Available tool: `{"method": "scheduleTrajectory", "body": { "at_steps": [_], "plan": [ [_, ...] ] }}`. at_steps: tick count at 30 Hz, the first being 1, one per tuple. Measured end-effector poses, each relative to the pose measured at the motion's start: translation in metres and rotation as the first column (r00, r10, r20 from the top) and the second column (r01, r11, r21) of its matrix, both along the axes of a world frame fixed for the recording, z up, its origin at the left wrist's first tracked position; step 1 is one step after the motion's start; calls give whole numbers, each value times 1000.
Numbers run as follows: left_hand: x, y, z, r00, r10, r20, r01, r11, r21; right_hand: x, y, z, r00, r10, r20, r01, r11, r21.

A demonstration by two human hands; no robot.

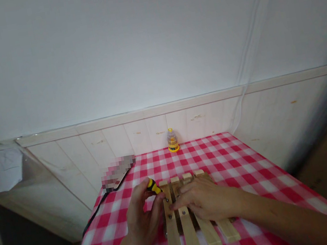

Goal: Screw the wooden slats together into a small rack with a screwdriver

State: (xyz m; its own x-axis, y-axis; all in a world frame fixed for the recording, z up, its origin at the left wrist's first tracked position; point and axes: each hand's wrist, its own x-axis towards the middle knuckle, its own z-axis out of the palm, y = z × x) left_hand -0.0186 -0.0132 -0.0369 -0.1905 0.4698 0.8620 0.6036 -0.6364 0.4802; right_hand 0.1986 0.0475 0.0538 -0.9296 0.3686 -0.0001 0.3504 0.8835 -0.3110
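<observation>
My left hand [142, 211] is closed on a short screwdriver [153, 186] with a yellow and black handle. It sits at the left edge of a wooden piece made of several pale slats [191, 235] fixed side by side over a darker crosspiece. Small dark screws [183, 212] show in the two left slats; the screwdriver's tip is hard to make out near the leftmost one. Across the middle and right slats lies my right hand [203, 197], fingers stretched out and resting on the wood, index finger toward the left slat.
A red and white checked cloth [250, 191] covers the table. At its back edge stands a small clear and yellow container [172, 141]. A power strip [118, 174], partly blurred out, lies at the back left with a black cord. The white wall [152, 128] closes off the far side.
</observation>
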Motion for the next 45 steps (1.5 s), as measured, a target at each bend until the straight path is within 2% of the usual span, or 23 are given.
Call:
{"method": "scheduleTrajectory", "body": {
  "at_steps": [5, 11, 21, 29, 36, 41, 45],
  "plan": [
    [-3, -1, 2, 997, 30, -74, -31, 999, -18, 0, 0, -2, 1000, -4, -14, 4, 1000, -10],
    [0, -5, 7, 999, -1, -33, -2, 998, -70, 0, 1, -3, 1000, 5, -17, -5, 1000, -13],
    [-7, -7, -5, 998, -54, -12, 52, 988, -145, -1, 0, -1, 1000, -2, -5, 2, 1000, 5],
    [-5, -8, -2, 995, -48, -86, 41, 996, -77, -1, 0, -2, 1000, 8, -24, -8, 1000, 4],
    [-2, -6, 13, 981, 0, -193, 7, 999, 38, -1, 0, -1, 999, -12, -32, 13, 1000, 7],
    [-2, -4, 13, 988, -61, -139, 61, 998, -2, -1, -1, -2, 1000, -11, -11, 11, 1000, 4],
    [-4, -4, 10, 987, -58, -149, 56, 998, -19, -2, -1, 1, 1000, -11, -5, 11, 1000, -2]
  ]
}}
